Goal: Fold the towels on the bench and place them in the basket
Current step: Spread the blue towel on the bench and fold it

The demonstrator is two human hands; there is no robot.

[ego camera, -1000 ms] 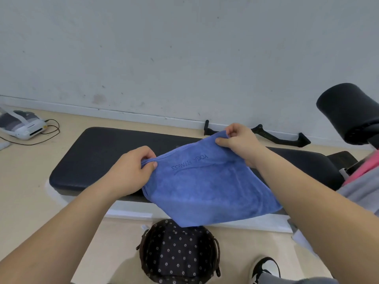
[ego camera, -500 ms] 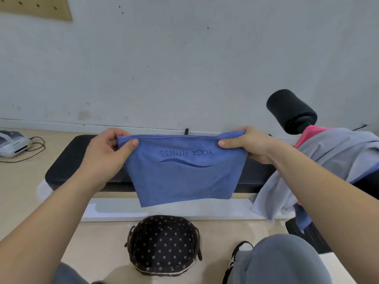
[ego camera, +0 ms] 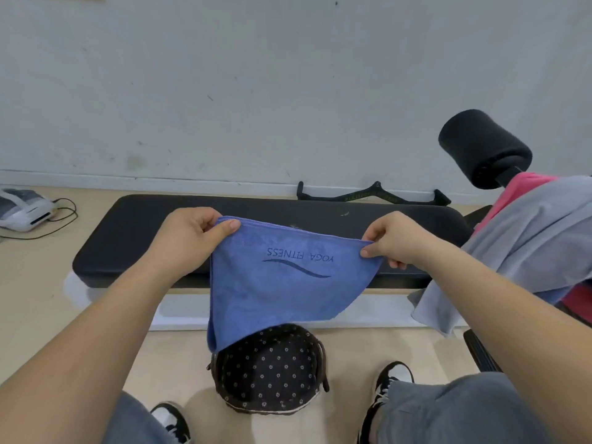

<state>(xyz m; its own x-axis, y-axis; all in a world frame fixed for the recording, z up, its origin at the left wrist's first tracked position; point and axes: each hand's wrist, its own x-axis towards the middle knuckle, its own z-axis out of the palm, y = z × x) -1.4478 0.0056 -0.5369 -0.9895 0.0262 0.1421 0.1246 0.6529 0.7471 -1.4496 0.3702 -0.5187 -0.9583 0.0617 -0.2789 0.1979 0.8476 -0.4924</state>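
A blue towel (ego camera: pixel 275 296) with upside-down "YOGA FITNESS" print hangs in the air in front of the black padded bench (ego camera: pixel 134 232). My left hand (ego camera: pixel 192 241) pinches its top left corner and my right hand (ego camera: pixel 397 240) pinches its top right corner. The towel's lower edge droops over the rim of the dark dotted basket (ego camera: pixel 272 373), which stands on the floor between my feet. A pile of grey and pink towels (ego camera: pixel 525 238) lies over the bench's right end.
A black foam roller pad (ego camera: pixel 480 149) sticks up at the right. A black handle bar (ego camera: pixel 374 193) lies by the wall behind the bench. A white device with a cable (ego camera: pixel 22 209) sits on the floor at far left. My shoes (ego camera: pixel 390 379) flank the basket.
The towel went from slack and bunched to stretched flat between my hands, then sank lower toward the basket. The view has tilted down, showing my knees and shoes.
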